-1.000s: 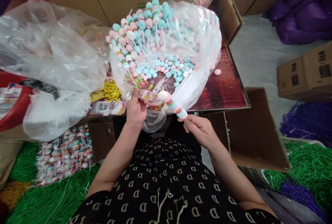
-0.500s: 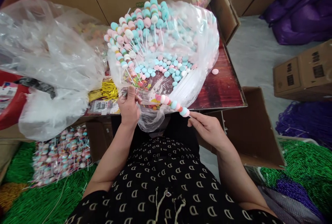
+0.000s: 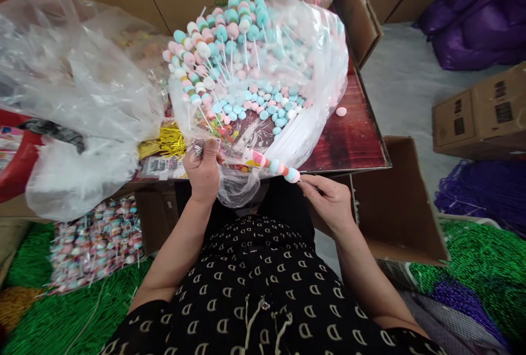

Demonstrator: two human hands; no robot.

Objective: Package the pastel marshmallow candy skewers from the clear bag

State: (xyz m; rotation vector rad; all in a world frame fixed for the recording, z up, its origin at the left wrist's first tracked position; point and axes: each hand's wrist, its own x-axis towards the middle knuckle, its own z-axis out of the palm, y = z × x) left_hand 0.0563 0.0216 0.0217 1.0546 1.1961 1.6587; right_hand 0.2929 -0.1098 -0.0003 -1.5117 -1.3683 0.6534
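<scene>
A skewer of pastel candies (image 3: 279, 167) lies slantwise at the table's front edge. My right hand (image 3: 326, 199) pinches the bare stick at its lower right end. A narrow clear wrapper (image 3: 236, 158) with a printed pattern covers the skewer's upper left part, and my left hand (image 3: 202, 169) grips the wrapper's far end between thumb and fingers. Behind them a large open plastic bag (image 3: 324, 64) holds loose pink, blue and white candies (image 3: 273, 104), white sticks (image 3: 290, 138) and many filled skewers (image 3: 222, 34) fanned out at the back left.
Yellow twist ties (image 3: 170, 141) lie left of my left hand. A big clear bag (image 3: 78, 81) covers the table's left. One pink candy (image 3: 341, 111) sits on the red table (image 3: 351, 144). Below left are wrapped skewers (image 3: 98, 240); an open carton (image 3: 398, 201) stands right.
The wrapper now covers more of the skewer, with fewer candies bare. My right hand has shifted slightly while holding the stick; my left hand stays nearly in place.
</scene>
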